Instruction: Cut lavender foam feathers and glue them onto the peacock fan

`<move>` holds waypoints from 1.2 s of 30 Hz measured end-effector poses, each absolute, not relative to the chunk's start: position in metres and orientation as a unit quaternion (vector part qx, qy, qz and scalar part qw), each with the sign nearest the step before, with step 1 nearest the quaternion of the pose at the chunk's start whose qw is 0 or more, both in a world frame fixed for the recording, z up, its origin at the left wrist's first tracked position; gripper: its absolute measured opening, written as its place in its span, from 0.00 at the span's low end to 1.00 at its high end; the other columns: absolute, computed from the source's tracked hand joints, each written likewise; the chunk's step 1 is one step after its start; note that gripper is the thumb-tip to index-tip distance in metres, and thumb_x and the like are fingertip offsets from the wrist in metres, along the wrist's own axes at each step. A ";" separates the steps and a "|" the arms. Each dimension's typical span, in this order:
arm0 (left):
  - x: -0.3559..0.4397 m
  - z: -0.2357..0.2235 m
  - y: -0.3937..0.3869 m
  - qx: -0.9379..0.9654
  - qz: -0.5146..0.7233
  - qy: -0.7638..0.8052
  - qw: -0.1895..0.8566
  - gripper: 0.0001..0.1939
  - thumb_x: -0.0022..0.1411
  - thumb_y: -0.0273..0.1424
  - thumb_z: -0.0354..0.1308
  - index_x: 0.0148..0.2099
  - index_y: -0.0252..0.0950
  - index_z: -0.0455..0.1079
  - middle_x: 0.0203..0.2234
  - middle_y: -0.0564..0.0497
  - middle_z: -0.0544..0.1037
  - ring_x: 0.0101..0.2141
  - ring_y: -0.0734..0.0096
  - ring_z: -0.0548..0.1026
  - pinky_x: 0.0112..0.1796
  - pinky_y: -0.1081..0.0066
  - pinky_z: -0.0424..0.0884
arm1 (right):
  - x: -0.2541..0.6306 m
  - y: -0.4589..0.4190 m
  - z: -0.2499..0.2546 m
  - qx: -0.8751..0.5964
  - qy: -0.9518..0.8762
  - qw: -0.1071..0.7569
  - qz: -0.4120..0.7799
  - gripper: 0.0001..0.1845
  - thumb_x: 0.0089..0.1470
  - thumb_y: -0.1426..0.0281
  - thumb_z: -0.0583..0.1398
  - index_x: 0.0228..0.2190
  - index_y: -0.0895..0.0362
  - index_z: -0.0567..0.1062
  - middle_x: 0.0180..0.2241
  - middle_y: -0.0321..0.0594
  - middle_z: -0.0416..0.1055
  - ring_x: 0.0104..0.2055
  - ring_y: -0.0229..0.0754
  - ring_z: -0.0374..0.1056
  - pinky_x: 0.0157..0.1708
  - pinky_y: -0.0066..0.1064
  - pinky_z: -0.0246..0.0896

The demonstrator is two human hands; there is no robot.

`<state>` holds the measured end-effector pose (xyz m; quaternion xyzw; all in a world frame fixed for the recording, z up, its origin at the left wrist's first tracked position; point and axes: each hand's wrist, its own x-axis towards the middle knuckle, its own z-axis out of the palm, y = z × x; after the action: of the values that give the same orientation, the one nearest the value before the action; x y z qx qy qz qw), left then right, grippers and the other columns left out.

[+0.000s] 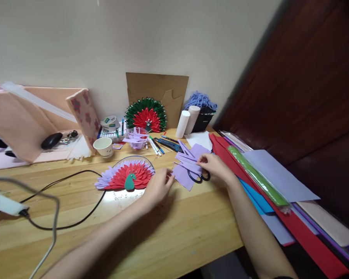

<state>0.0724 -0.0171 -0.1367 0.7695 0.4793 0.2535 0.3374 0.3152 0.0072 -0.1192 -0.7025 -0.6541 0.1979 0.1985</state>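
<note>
Right hand (211, 164) pinches lavender strips (186, 162) at two o'clock from the left hand (159, 184), whose fingers curl narrowly, hold unclear; at nine o'clock, the peacock (130, 181) already wears red and lavender petals, these strips unattached.

I'm seeing pale purple on the paper pieces (184, 176) | red inside purple on the peacock fan (122, 176) | black on the scissor handles (204, 179) | mauve flower pattern across the pink panel (83, 114)

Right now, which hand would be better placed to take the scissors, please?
Probably the right hand: its fingertips are at the purple strips, close to the scissors; the left hand is farther off, beside the purple-edged peacock.
</note>
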 end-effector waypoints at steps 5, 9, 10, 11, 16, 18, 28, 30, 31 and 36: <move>0.115 -0.156 0.015 0.779 0.198 0.544 0.242 0.20 0.51 0.32 0.57 0.46 0.32 0.62 0.41 0.38 0.72 0.43 0.55 0.70 0.40 0.63 0.62 | 0.322 -0.012 -0.137 -0.732 -0.635 0.139 0.205 0.10 0.34 0.69 0.63 0.22 0.56 0.67 0.24 0.36 0.71 0.26 0.38 0.66 0.24 0.25 0.53; 0.117 -0.162 0.029 0.785 0.166 0.539 0.256 0.18 0.48 0.31 0.59 0.43 0.32 0.63 0.34 0.39 0.74 0.36 0.55 0.72 0.35 0.63 0.63 | 0.302 -0.017 -0.139 -0.739 -0.645 0.134 0.140 0.12 0.37 0.70 0.61 0.27 0.57 0.65 0.29 0.43 0.71 0.29 0.42 0.66 0.25 0.27 0.52; 0.118 -0.160 0.032 0.788 0.166 0.536 0.251 0.19 0.48 0.32 0.59 0.43 0.31 0.63 0.35 0.38 0.73 0.37 0.54 0.71 0.35 0.62 0.63 | 0.298 -0.017 -0.138 -0.743 -0.645 0.127 0.126 0.12 0.37 0.71 0.60 0.27 0.58 0.64 0.29 0.44 0.71 0.30 0.43 0.66 0.25 0.28 0.51; 0.119 -0.157 0.036 0.793 0.171 0.531 0.244 0.19 0.49 0.33 0.59 0.43 0.30 0.63 0.37 0.37 0.73 0.39 0.53 0.70 0.37 0.61 0.63 | 0.295 -0.017 -0.137 -0.747 -0.642 0.121 0.120 0.12 0.38 0.71 0.60 0.28 0.58 0.64 0.29 0.45 0.71 0.30 0.43 0.66 0.25 0.28 0.50; 0.131 -0.136 0.063 0.852 0.204 0.424 0.227 0.16 0.55 0.29 0.53 0.47 0.36 0.64 0.47 0.41 0.68 0.49 0.57 0.61 0.49 0.61 0.54 | 0.295 -0.017 -0.137 -0.745 -0.644 0.140 0.102 0.13 0.38 0.71 0.59 0.30 0.57 0.62 0.27 0.41 0.69 0.28 0.41 0.64 0.24 0.27 0.45; 0.134 -0.131 0.074 0.874 0.201 0.370 0.243 0.14 0.51 0.27 0.56 0.43 0.39 0.68 0.42 0.47 0.72 0.47 0.60 0.63 0.49 0.63 0.53 | 0.298 -0.018 -0.137 -0.743 -0.646 0.154 0.090 0.12 0.38 0.71 0.59 0.29 0.56 0.62 0.26 0.38 0.68 0.26 0.40 0.63 0.23 0.27 0.44; 0.116 -0.131 0.094 0.763 0.334 0.422 0.359 0.06 0.54 0.29 0.50 0.27 0.35 0.66 0.25 0.50 0.70 0.32 0.66 0.67 0.37 0.66 0.61 | 0.322 -0.022 -0.138 -0.733 -0.604 0.280 0.140 0.12 0.35 0.69 0.59 0.25 0.54 0.61 0.21 0.30 0.62 0.23 0.35 0.59 0.24 0.26 0.48; 0.105 -0.126 0.094 0.705 0.365 0.458 0.400 0.09 0.56 0.31 0.47 0.29 0.35 0.65 0.22 0.52 0.69 0.29 0.68 0.67 0.34 0.67 0.62 | 0.326 -0.018 -0.142 -0.715 -0.565 0.355 0.208 0.14 0.33 0.70 0.60 0.26 0.55 0.62 0.23 0.31 0.63 0.24 0.35 0.60 0.25 0.26 0.52; 0.099 -0.123 0.094 0.680 0.373 0.465 0.427 0.09 0.56 0.32 0.48 0.30 0.34 0.65 0.22 0.52 0.69 0.27 0.69 0.68 0.32 0.68 0.63 | 0.326 -0.015 -0.142 -0.702 -0.535 0.398 0.252 0.15 0.31 0.71 0.60 0.27 0.55 0.63 0.23 0.31 0.64 0.24 0.35 0.61 0.26 0.27 0.54; 0.087 -0.114 0.079 0.598 0.362 0.426 0.574 0.15 0.47 0.34 0.61 0.37 0.31 0.67 0.26 0.48 0.76 0.27 0.70 0.74 0.31 0.69 0.68 | 0.296 -0.006 -0.137 -0.541 -0.410 0.540 0.498 0.17 0.34 0.70 0.62 0.32 0.59 0.70 0.21 0.31 0.63 0.24 0.33 0.62 0.28 0.28 0.61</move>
<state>0.0874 0.0792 -0.1145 0.5978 0.4265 0.3623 0.5740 0.2955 -0.0062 -0.1365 -0.5407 -0.4099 0.4983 0.5397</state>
